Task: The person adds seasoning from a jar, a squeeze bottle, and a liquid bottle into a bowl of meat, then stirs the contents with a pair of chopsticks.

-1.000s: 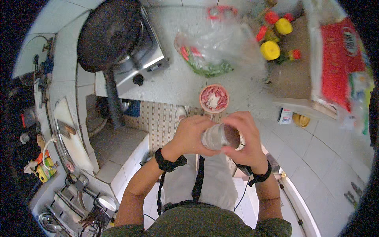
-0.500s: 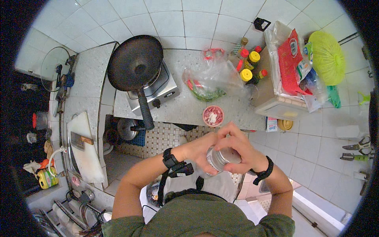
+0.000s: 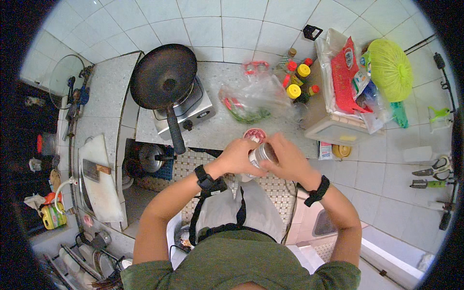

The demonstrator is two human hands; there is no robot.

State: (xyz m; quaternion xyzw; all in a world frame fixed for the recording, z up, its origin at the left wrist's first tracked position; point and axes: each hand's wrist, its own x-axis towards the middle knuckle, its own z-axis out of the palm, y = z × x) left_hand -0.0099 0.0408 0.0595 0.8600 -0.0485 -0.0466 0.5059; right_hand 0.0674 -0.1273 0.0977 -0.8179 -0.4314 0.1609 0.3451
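Just in front of the counter's near edge, a small clear jar with a silvery lid [image 3: 265, 153] is held tilted between both hands. My left hand [image 3: 235, 157] is closed around the jar's body. On the lid side, the fingers of my right hand [image 3: 289, 158] grip the lid. Right behind the hands, at the counter edge, sits a small bowl [image 3: 254, 134] of raw meat pieces with something white on top; its near part is hidden by the hands and jar.
A black wok [image 3: 157, 72] rests on a gas stove [image 3: 195, 113], its handle reaching past the counter edge. Behind the bowl lies a plastic bag with green and red vegetables [image 3: 249, 108]. Sauce bottles [image 3: 294, 91] stand beside a loaded box [image 3: 333, 126]. A cleaver [image 3: 93, 171] lies on a cutting board [image 3: 104, 193].
Both hands have moved forward with the jar, away from my body, and now reach the bowl's near side and cover part of it. The view has shifted slightly.
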